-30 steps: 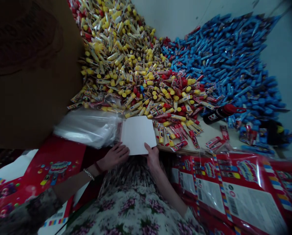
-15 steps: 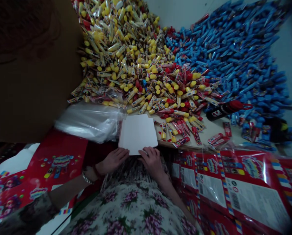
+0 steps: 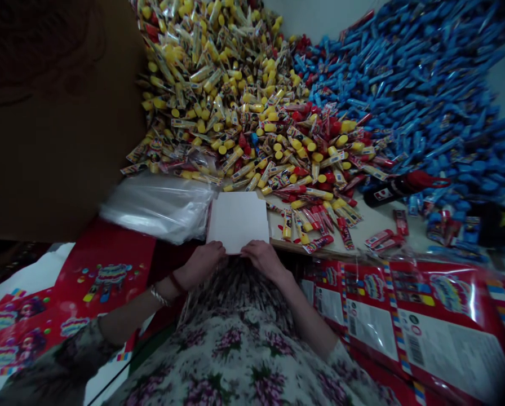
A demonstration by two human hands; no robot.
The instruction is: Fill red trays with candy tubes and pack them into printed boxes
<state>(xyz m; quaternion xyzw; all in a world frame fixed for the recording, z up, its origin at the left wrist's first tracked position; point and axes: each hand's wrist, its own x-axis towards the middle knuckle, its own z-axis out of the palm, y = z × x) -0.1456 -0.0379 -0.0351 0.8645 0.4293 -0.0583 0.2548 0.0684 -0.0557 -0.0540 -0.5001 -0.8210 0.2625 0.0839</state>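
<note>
A white cardboard sheet (image 3: pixel 239 221) with a folded left side lies at the front edge of the table. My left hand (image 3: pixel 206 261) is closed over its near left corner, fingers curled on the edge. At the near right corner, my right hand (image 3: pixel 263 258) pinches the same edge with thumb and fingers. The underside of the sheet is hidden. Just left of it rests a stack of clear plastic bags (image 3: pixel 159 206). Small wrapped tubes with yellow and red caps (image 3: pixel 315 220) lie close by on the right.
Behind rises a large heap of yellow-capped tubes (image 3: pixel 218 90), with a blue heap (image 3: pixel 404 96) to its right. A black bottle (image 3: pixel 385 192) lies on the table (image 3: pixel 362 220). A big cardboard box (image 3: pixel 58 135) blocks the left. Red printed packs (image 3: pixel 442 327) and red printed sheets (image 3: pixel 104 270) flank me.
Both hands have shifted slightly up toward the sheet, whose near edge now sits higher in view. My right hand's fingers have moved along the edge. The camera has turned a little left.
</note>
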